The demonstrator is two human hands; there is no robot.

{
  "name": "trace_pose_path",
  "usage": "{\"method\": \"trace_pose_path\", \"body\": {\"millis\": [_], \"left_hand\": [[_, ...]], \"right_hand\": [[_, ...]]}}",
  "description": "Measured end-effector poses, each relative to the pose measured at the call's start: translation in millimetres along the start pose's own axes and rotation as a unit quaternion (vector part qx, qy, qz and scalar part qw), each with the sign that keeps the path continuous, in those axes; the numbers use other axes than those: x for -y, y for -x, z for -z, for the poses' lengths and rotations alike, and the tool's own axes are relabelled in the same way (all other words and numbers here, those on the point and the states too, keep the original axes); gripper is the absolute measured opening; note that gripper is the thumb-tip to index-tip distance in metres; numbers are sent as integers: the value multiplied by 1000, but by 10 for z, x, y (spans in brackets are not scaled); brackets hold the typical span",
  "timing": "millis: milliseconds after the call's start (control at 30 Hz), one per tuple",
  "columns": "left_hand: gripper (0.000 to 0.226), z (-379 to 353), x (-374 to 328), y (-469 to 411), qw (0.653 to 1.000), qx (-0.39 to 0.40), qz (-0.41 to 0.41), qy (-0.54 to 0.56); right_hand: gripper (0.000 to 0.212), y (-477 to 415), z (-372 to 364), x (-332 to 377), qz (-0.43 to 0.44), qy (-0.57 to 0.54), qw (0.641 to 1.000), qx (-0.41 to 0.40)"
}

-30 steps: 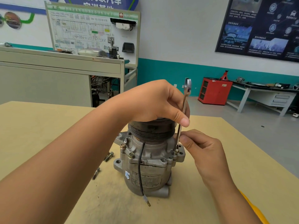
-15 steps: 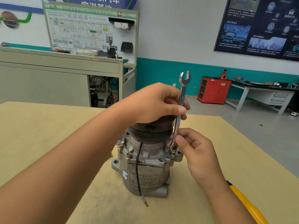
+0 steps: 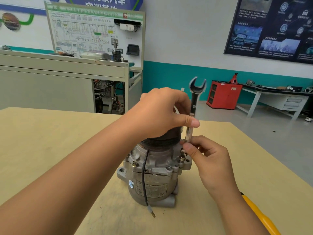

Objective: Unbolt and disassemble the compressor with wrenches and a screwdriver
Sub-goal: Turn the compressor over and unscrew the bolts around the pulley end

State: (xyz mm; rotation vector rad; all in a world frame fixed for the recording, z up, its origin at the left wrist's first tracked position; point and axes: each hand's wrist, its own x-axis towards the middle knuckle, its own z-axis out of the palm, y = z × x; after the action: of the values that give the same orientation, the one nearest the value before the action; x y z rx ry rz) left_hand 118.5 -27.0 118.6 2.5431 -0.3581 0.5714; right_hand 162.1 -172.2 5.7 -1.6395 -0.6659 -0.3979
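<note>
Yellow plastic tool handle (image 3: 259, 216) lies at the near bench edge, at 5 o'clock from the work, partly under the right forearm. The grey cast-metal compressor (image 3: 152, 180) stands on end at mid-bench, pulley uppermost, with a black lead wire (image 3: 143, 175) hanging down its front.

The left hand (image 3: 162, 114) is clenched over the pulley top, thumb pressed against the shank of the steel open-ended wrench (image 3: 194, 102). The right hand (image 3: 208, 160) pinches the lower shank at 2 o'clock on the housing, just above the flange bolts (image 3: 182, 158). The wrench stands nearly upright, open jaw at 12 o'clock. Its lower end is hidden behind the fingers, so seating on a bolt cannot be confirmed.

Caution: a part-seated wrench may slip under load, rounding the bolt head and driving the fingers into the flange. The compressor may tip or rotate if the steadying hand relaxes.

The tan wooden bench (image 3: 50, 133) is scuffed and dusty. Beyond it:
- 11 o'clock: a white wiring-diagram training board (image 3: 94, 31).
- 1 o'clock: a red metal cabinet (image 3: 223, 94).
- 2 o'clock: a dark wall poster (image 3: 271, 28).
</note>
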Motion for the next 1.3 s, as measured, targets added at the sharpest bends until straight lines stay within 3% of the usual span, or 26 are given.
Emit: {"method": "trace_pose_path", "body": {"millis": [100, 200, 300, 367, 500, 700, 1000, 1300], "left_hand": [[19, 42, -13, 157, 997, -36, -52, -48], [16, -3, -7, 304, 981, -33, -123, -148], [6, -160, -42, 395, 919, -36, -233, -315], [13, -237, -74, 406, 892, -8, -259, -370], [15, -260, -93, 342, 876, 31, -243, -415], [19, -278, -79, 225, 876, 75, -229, -417], [19, -286, 0, 136, 875, 93, -219, -421], [16, -4, 23, 234, 932, 44, -190, -304]], "right_hand": [[28, -18, 30, 13, -5, -46, 998, -34], [10, -35, 75, 35, 1, -86, 993, -84], [11, -49, 99, 15, -10, -93, 989, -115], [12, -58, 108, 0, -24, -84, 989, -122], [11, -61, 125, -39, -20, -80, 991, -108], [21, -74, 140, -91, -24, -68, 993, -99], [19, -69, 128, -98, -36, -52, 994, -91], [17, -52, 121, -101, -38, -40, 996, -73]]}}
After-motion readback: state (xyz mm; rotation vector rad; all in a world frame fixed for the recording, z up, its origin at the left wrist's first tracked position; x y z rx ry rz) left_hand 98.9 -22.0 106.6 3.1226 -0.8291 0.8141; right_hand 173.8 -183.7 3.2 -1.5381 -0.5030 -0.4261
